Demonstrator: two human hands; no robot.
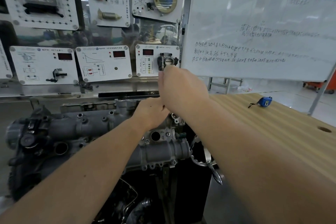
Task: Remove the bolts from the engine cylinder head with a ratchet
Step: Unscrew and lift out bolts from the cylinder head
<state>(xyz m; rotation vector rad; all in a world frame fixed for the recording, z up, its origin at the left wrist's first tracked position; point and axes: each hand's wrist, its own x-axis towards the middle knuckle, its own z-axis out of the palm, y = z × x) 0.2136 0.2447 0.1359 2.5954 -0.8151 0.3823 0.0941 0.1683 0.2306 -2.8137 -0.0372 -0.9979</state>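
Two bare forearms reach forward from the bottom of the view and meet over the far edge of the cylinder head [101,129]. The right hand [181,91] is raised above the other, knuckles up, fingers curled into a fist; a small dark tip shows at the top of that fist, but whether this is the ratchet handle cannot be told, as the tool itself is hidden. The left hand [151,112] lies lower, fingers bent downward against the top of the metal casting just under the right hand; what it holds, if anything, is covered by the fingers.

The grey cylinder head sits directly below both hands, with open round holes and small bolt bosses along its near side. To the right stretches a pale wooden worktop [283,132] with a blue tape measure [264,101] lying well apart from the hands. Behind stands a whiteboard [254,14] bearing handwritten Chinese lines too faint to read. Left of it hang white training panels [105,63] with red displays; their printed labels are too small to make out.
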